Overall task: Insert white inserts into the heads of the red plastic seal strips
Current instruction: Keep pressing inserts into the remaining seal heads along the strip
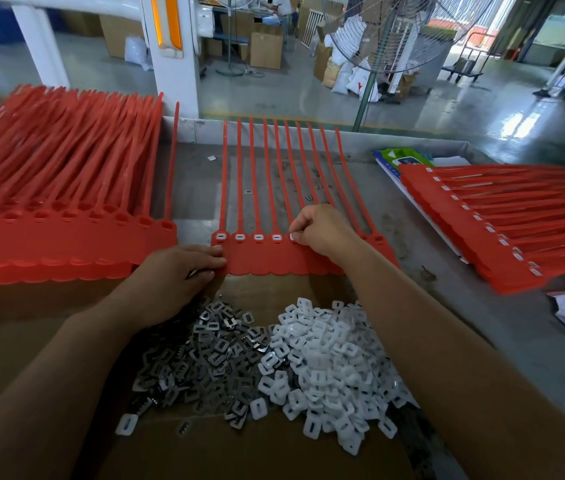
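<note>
Four white inserts (239, 236) sit in the red strip (267, 263) while right hand (322, 230) pinches a fifth insert (293, 237), left hand (177, 271) pressing flat

Red seal strips (267, 263), white inserts (329, 368), dark grey metal clips (204, 351) (brown cardboard (274, 455) below)

Setting: factory assembly floor. Evidence: glossy concrete floor (274, 95) with a painted yellow line; stacked cardboard boxes (266, 50); filled white sacks (343, 76); large pedestal fan (395, 29); hand trolley (464, 69). Worn grey counter (198, 174) carries bulk stacks of red seal strips (49, 188), plus loose heaps of white inserts (326, 358) and metal clips (204, 351).
</note>
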### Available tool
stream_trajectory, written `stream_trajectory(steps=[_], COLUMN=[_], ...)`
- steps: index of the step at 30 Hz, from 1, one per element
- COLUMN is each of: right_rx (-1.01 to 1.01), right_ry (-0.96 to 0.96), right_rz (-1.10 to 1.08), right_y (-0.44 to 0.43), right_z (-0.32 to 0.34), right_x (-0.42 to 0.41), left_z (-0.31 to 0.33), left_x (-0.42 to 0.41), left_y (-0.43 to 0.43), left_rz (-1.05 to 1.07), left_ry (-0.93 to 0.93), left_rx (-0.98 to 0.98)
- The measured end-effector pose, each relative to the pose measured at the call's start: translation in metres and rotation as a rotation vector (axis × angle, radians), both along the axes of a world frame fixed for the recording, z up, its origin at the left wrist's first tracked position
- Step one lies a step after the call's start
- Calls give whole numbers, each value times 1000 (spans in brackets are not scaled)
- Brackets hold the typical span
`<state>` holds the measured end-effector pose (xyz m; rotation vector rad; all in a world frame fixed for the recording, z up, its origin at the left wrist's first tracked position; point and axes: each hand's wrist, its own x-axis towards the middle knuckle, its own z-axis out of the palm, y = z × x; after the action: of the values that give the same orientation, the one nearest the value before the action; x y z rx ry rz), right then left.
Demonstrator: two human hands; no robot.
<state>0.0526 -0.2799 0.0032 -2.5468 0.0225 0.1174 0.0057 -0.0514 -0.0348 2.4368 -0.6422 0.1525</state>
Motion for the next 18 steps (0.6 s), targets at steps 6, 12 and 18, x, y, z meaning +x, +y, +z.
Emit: stream_trajectory(steps=[6,12,18], right_rx=[26,19,-112], right_ry=[17,53,121], right_rz=[-82,-115,-133], right_y=[2,5,10], right_z=[2,5,7], right_x=[2,6,13], left_z=[1,2,2], left_x=[-1,-2,-3], left_y=[0,0,1], left_rz=[-8,1,8], left_ry=[-5,-9,-8], left_rx=[2,3,6])
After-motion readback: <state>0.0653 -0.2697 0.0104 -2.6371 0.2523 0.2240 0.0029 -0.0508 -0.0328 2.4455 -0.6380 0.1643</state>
